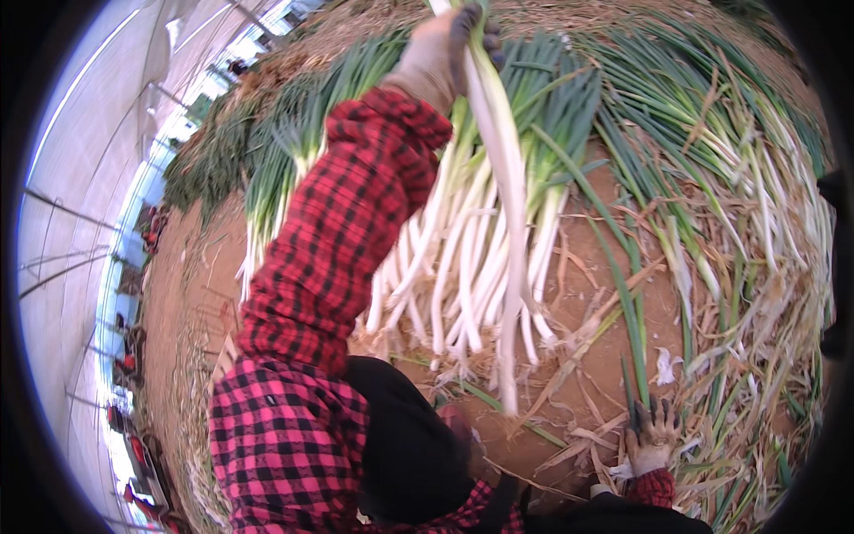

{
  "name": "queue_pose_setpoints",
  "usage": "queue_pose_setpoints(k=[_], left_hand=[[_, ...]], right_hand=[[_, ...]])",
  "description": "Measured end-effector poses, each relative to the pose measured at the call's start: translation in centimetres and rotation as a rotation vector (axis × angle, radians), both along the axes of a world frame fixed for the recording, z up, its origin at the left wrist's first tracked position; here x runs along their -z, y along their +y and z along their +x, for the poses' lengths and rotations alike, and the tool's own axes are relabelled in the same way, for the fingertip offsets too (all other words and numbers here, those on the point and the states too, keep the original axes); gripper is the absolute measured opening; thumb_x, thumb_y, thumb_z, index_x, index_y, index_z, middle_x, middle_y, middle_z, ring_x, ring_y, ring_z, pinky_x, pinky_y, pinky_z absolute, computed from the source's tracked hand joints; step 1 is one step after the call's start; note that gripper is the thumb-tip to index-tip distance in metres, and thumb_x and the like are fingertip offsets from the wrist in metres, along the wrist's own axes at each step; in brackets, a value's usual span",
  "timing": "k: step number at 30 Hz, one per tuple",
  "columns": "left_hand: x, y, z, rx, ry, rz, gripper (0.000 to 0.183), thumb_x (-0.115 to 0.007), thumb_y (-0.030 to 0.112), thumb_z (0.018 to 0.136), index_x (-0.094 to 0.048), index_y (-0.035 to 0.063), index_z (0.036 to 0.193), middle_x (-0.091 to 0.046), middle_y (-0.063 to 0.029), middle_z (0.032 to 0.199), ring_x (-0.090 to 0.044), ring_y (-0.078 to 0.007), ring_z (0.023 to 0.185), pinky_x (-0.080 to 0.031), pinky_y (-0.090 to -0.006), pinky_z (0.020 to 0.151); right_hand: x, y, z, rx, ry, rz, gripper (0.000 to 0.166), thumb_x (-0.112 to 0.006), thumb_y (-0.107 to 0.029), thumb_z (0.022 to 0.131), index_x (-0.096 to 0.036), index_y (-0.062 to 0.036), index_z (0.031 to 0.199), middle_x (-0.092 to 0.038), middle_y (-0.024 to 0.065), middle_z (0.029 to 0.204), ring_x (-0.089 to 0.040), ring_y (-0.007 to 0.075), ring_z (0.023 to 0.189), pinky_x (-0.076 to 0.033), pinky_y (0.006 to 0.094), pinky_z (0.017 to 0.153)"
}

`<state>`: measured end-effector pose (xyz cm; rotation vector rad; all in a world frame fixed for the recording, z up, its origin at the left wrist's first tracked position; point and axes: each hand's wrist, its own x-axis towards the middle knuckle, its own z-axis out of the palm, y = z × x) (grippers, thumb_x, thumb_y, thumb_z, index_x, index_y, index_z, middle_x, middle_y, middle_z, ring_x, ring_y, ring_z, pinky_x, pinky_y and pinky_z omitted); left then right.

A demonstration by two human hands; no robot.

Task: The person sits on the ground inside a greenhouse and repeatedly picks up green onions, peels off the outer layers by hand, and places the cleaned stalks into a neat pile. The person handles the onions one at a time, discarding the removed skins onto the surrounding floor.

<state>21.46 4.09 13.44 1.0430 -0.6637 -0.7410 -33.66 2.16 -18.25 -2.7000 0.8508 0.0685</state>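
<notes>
My left hand, in a worn work glove with dark fingers, is closed around one or more long green onions near the top of the view. Their white stalks hang down over a pile of green onions lying on the soil with roots towards me. At the lower right my right hand, gloved too, is low over the ground with its fingers spread. Its fingertips are beside the end of a long green leaf; whether they touch it I cannot tell.
More green onions lie at the right, above a heap of stripped leaves and peelings. Another bunch lies left of my arm. Bare brown soil and a plastic greenhouse wall are at the left.
</notes>
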Motion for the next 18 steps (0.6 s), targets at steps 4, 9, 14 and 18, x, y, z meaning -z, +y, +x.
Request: queue_pose_setpoints(k=[4, 9, 14, 18], left_hand=[[-9.2, 10.4, 5.2, -0.231, -0.460, 0.254, 0.028, -0.060, 0.031, 0.094, -0.054, 0.0057, 0.106, -0.058, -0.0051, 0.078, -0.058, -0.0172, 0.061, -0.052, -0.0320, 0.053], [-20.6, 27.3, 15.0, -0.597, -0.907, 1.035, 0.063, -0.071, 0.040, 0.084, -0.045, -0.0025, 0.123, -0.061, -0.0169, 0.102, -0.062, -0.0239, 0.087, -0.051, -0.0318, 0.073], [-11.1, 39.8, 23.9, -1.397, -1.477, 1.626, 0.084, -0.065, 0.055, 0.078, -0.037, 0.0082, 0.142, -0.054, -0.0270, 0.129, -0.055, -0.0429, 0.116, -0.044, -0.0490, 0.097], [4.6, 42.3, 24.3, -1.343, -1.445, 1.626, 0.070, -0.066, 0.040, 0.083, -0.042, 0.0053, 0.138, -0.048, -0.0262, 0.134, -0.049, -0.0396, 0.122, -0.042, -0.0465, 0.099]], right_hand=[[1.1, 0.1, -1.1, -0.005, 0.000, -0.012, 0.055, -0.062, -0.030, 0.076, -0.056, -0.0140, 0.129, -0.045, 0.0138, 0.139, -0.036, 0.0363, 0.131, -0.025, 0.0549, 0.108], [-0.1, 0.3, 0.7, -0.016, 0.110, 0.035, 0.052, -0.059, -0.026, 0.078, -0.056, -0.0105, 0.127, -0.044, 0.0192, 0.136, -0.037, 0.0411, 0.129, -0.028, 0.0575, 0.105], [-2.1, 0.9, 3.2, 0.025, 0.013, 0.097, 0.051, -0.065, -0.030, 0.076, -0.058, -0.0105, 0.123, -0.049, 0.0184, 0.131, -0.041, 0.0403, 0.126, -0.029, 0.0573, 0.104], [-2.8, -1.7, 8.6, -0.060, -0.108, -0.139, 0.054, -0.068, -0.031, 0.074, -0.057, -0.0142, 0.124, -0.051, 0.0139, 0.128, -0.044, 0.0367, 0.122, -0.030, 0.0527, 0.103]])
